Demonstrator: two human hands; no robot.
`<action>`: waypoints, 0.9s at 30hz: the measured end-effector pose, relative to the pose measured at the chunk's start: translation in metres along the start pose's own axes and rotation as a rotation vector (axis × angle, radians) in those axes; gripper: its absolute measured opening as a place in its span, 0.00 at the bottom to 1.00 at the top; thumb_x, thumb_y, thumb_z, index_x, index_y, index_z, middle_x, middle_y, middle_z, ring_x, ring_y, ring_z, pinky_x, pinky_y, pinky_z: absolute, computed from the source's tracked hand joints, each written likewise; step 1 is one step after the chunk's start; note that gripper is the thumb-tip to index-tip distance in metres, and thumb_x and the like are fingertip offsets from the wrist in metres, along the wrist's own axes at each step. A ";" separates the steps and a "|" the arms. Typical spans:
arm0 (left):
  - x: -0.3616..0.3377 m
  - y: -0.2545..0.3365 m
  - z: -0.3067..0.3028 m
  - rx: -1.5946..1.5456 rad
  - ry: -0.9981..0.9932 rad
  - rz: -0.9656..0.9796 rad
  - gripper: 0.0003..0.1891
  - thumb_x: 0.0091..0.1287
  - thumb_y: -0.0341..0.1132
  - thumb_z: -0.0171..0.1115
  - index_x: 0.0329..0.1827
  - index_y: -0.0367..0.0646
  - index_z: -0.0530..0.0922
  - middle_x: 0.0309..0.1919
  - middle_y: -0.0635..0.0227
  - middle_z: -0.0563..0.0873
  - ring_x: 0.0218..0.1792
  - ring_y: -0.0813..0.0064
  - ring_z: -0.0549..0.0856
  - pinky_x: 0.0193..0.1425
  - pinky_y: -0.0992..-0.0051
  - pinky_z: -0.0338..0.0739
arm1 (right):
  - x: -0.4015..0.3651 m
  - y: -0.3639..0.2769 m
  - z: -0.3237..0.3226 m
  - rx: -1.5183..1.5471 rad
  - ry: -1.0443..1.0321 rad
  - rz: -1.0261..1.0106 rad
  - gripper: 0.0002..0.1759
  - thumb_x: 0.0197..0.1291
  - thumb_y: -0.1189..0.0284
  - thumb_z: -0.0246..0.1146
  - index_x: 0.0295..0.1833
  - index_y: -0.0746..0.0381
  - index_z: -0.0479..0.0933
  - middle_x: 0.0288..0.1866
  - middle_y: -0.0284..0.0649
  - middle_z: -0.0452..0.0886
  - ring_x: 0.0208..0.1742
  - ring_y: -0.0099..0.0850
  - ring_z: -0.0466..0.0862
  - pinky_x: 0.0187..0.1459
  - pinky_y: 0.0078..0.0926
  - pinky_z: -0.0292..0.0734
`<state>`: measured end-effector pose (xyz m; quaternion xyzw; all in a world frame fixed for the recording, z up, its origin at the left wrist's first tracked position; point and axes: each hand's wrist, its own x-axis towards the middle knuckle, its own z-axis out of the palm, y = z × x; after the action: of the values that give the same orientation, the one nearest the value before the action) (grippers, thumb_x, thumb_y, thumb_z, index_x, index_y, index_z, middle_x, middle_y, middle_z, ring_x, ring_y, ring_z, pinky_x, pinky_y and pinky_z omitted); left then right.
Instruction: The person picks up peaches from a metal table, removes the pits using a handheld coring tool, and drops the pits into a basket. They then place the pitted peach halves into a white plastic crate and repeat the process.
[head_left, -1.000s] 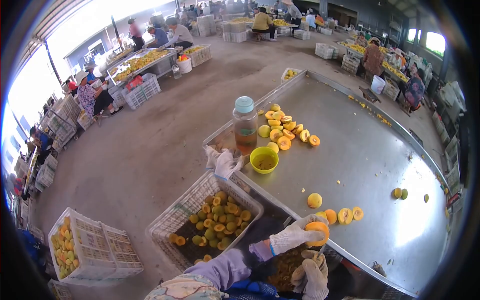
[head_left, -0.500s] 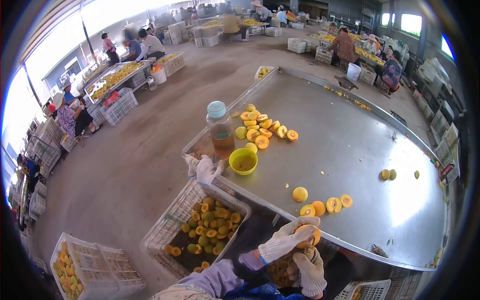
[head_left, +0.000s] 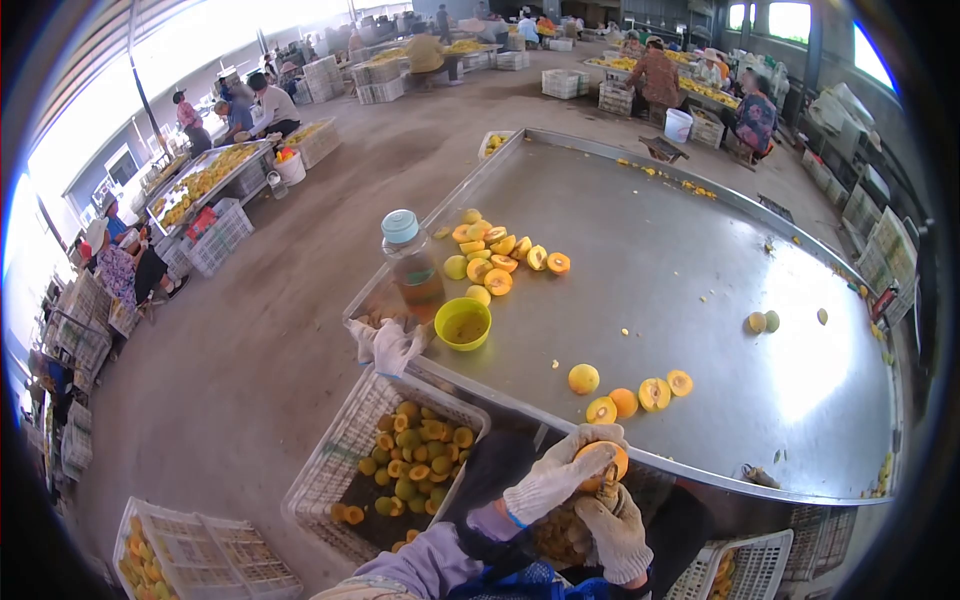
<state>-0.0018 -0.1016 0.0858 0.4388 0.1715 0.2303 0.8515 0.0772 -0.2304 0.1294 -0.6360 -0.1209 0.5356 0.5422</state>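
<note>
My left hand (head_left: 562,474), in a white knitted glove, is closed around an orange fruit (head_left: 606,462) just off the near edge of the metal table (head_left: 690,300). Below and right of it, my gloved right hand (head_left: 616,530) is closed close against the underside of that fruit; what its fingers hold is too hidden to name. Beyond my hands, halved fruits (head_left: 655,394) and a whole one (head_left: 583,378) lie on the table. A yellow-green bowl (head_left: 463,324), a bottle (head_left: 413,270) and more halved fruits (head_left: 498,282) are farther back.
White gloves (head_left: 390,346) hang over the table's left corner. Below stands a crate (head_left: 340,450) of fruit halves, with another crate (head_left: 205,555) at lower left and one (head_left: 745,565) at lower right. Several people sit at fruit-covered tables in the background.
The view has shifted, so the table and its contents appear farther left and slightly higher. Both hands stay together at the fruit, with little visible change in grip.
</note>
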 end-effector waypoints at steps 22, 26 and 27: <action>-0.007 0.021 0.021 0.084 0.145 0.028 0.35 0.75 0.60 0.50 0.68 0.35 0.69 0.52 0.54 0.84 0.51 0.68 0.85 0.58 0.70 0.80 | -0.011 -0.018 -0.004 -0.427 -0.045 -0.119 0.15 0.64 0.59 0.67 0.44 0.58 0.74 0.25 0.31 0.81 0.23 0.21 0.80 0.28 0.20 0.74; -0.008 0.016 0.015 0.091 0.163 0.043 0.35 0.75 0.60 0.50 0.67 0.34 0.70 0.51 0.53 0.84 0.50 0.65 0.86 0.57 0.68 0.81 | -0.012 -0.014 -0.003 -0.471 -0.009 -0.167 0.18 0.64 0.55 0.65 0.44 0.59 0.74 0.24 0.32 0.82 0.25 0.22 0.83 0.30 0.23 0.76; -0.009 0.016 0.015 0.113 0.166 0.062 0.35 0.75 0.60 0.50 0.67 0.34 0.71 0.51 0.52 0.84 0.50 0.65 0.86 0.57 0.68 0.81 | -0.012 -0.013 -0.003 -0.474 -0.002 -0.166 0.18 0.64 0.55 0.65 0.44 0.58 0.74 0.24 0.33 0.82 0.25 0.24 0.83 0.30 0.24 0.76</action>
<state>-0.0058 -0.1080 0.1080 0.4705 0.2404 0.2821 0.8008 0.0805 -0.2359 0.1465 -0.7328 -0.2955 0.4466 0.4198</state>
